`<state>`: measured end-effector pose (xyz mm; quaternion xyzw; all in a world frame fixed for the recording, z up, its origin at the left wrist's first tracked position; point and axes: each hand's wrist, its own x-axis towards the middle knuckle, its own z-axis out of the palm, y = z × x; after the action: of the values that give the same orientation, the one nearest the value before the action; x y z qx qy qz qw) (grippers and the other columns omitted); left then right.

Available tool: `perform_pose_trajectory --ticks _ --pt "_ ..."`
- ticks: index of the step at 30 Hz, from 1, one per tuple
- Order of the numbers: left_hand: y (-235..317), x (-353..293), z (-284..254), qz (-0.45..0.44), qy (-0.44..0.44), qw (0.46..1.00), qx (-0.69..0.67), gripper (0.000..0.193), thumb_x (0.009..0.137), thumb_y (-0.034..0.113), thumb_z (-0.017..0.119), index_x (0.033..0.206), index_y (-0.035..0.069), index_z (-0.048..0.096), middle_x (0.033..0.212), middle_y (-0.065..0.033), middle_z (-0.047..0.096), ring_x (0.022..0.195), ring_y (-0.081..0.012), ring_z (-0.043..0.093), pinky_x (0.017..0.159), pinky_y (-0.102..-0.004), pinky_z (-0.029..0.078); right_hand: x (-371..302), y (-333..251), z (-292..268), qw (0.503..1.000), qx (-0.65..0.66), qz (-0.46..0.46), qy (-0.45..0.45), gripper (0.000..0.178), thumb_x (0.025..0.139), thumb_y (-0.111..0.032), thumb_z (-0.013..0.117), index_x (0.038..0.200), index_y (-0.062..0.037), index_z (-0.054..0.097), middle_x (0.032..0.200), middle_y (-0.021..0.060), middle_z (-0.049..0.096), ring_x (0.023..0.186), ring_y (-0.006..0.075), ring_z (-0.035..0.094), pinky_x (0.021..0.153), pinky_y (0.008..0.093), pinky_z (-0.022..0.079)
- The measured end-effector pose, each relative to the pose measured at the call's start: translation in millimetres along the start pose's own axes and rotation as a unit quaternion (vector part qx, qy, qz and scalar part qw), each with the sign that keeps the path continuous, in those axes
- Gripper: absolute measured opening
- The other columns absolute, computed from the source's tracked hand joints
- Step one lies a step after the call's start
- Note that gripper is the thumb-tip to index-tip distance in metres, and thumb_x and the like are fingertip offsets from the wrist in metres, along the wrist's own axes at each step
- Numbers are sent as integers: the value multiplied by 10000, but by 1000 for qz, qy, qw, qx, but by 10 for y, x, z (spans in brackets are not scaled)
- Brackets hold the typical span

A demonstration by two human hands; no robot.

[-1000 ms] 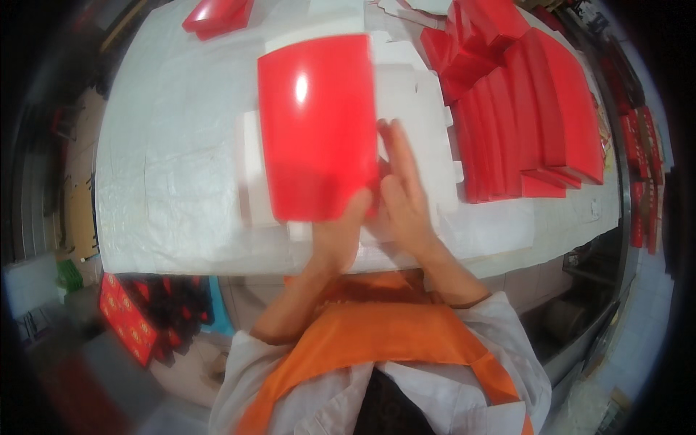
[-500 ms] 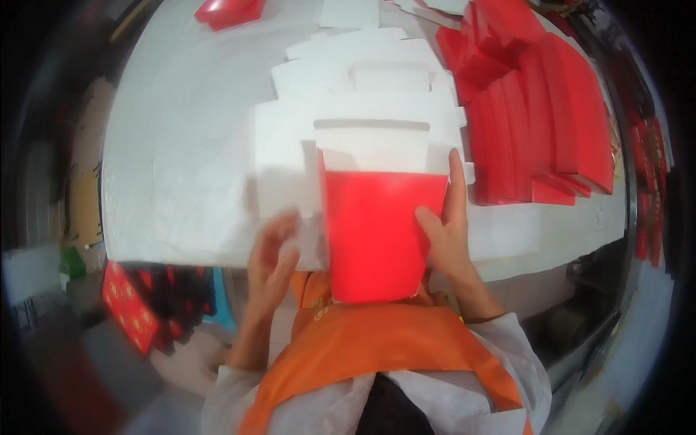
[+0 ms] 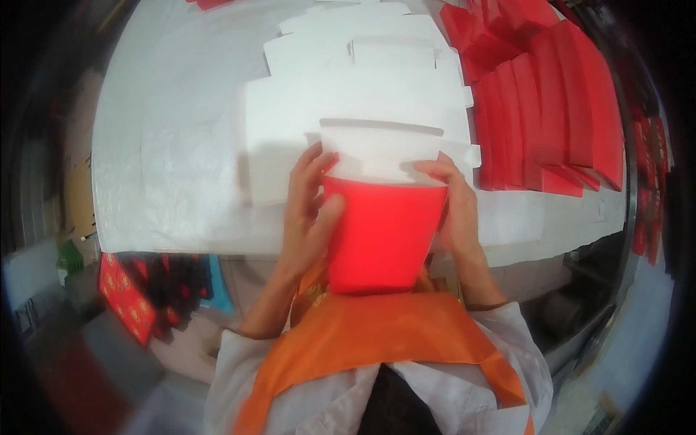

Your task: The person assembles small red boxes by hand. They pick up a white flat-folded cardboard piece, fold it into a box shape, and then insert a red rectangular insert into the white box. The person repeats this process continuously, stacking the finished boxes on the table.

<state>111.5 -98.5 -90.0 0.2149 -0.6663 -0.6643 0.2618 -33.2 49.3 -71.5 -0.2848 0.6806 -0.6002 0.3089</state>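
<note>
A red cardboard box [image 3: 384, 235] with a white inside stands upright against my orange apron, its white flap [image 3: 380, 138] raised at the far side. My left hand [image 3: 312, 210] grips its left edge, thumb on the red front and fingers at the upper corner. On the other side my right hand [image 3: 457, 199] holds the right edge, with the index finger bent over the opening at the top. Just beyond the box lie overlapping white flat box blanks [image 3: 312, 94] on the table.
Red folded boxes [image 3: 536, 116] stand in a row at the table's right. The table [image 3: 174, 159] has a pale plastic cover. Below its left front edge sits a red patterned container [image 3: 129, 297] with dark things in it. A red piece [image 3: 210, 3] shows at the far left edge.
My left hand has come up from beside the box and taken hold of its left edge. My right index finger has bent from straight to over the opening.
</note>
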Motion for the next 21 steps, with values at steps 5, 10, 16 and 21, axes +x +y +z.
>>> perform_pose_trajectory --ticks 5,10,16,21 --pt "38 26 -166 -92 -38 995 27 127 824 73 479 929 12 518 1102 -115 488 1031 -184 479 821 -272 408 67 -62 39 988 48 146 9 342 947 -225 315 975 11 560 1104 117 519 960 142 502 816 249 386" --pt "-97 -89 -92 -28 15 999 16 74 850 65 463 840 2 500 1003 -107 572 998 -186 518 848 -279 402 -21 251 178 992 -6 -120 41 290 935 -177 356 910 17 570 1063 120 556 933 153 528 793 228 401" --pt "-180 -110 62 115 75 990 -25 105 824 29 516 910 2 462 1080 -152 558 1039 -214 514 882 -323 406 -36 341 333 966 205 -100 120 119 868 23 434 983 -7 431 1014 147 556 980 210 530 848 297 418" --pt "-16 -82 104 84 85 992 -35 255 783 18 579 1005 10 453 1005 -120 559 964 -180 529 830 -282 420 -26 305 367 958 236 -109 118 240 842 52 466 1022 -32 329 962 141 557 935 200 538 825 314 438"
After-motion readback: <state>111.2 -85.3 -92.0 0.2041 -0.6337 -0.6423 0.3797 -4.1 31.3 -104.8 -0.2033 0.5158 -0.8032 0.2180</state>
